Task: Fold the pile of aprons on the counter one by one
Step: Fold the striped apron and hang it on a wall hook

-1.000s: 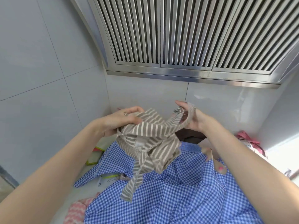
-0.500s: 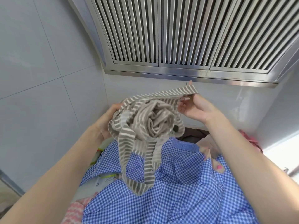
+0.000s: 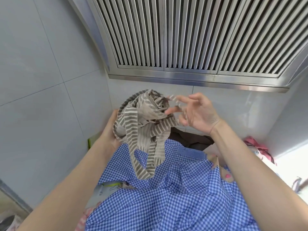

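Overhead, a large steel extractor hood (image 3: 191, 39) with slatted vents, set against pale grey wall tiles (image 3: 41, 72). Below, filling the lower view, a blue checked apron (image 3: 166, 197) spread loose and rumpled over the pile on the counter, not folded. Around its edges, glimpses of other cloth: something dark brown (image 3: 188, 139) behind, pink fabric (image 3: 256, 145) far right, a pink patterned piece (image 3: 90, 215) lower left. No neat folded stack anywhere in view, so by the look of it most of the job left to do.

Held up above the blue checks, a grey and white striped apron (image 3: 141, 117), bunched into a ball with straps looping down in front. Left hand (image 3: 110, 130) underneath and behind the bundle, cupping and gripping it. Right hand (image 3: 196, 112) just beside it, fingers spread and blurred, touching a strap end; whether pinching it or loose, cannot tell. Striped piece seemingly at the strap-sorting stage, not yet laid flat.
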A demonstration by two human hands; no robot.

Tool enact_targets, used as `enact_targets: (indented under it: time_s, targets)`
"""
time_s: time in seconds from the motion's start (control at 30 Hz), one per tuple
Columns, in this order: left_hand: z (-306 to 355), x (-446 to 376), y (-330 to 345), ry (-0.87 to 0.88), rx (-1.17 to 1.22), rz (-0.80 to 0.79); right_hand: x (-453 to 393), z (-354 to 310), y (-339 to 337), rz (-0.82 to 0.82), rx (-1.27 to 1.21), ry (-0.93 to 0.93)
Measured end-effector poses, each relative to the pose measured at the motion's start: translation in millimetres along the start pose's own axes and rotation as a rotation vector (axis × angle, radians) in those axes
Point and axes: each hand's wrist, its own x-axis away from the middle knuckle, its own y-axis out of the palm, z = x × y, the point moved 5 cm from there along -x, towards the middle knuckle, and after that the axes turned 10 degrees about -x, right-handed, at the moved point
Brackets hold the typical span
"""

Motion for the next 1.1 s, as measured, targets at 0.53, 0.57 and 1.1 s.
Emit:
enact_targets:
  time_s: [0.53, 0.57, 1.1]
  targets:
    - [12, -11, 2, -0.043, 0.035, 0.277, -20, 44, 7, 0.09, 0.819, 0.17]
    - [14, -10, 5, -0.042, 0.045, 0.256, -22, 51, -1, 0.146, 0.908, 0.197]
    - [-16, 21, 75, -0.202, 0.133, -0.185, -14, 20, -59, 0.793, -0.006, -0.336]
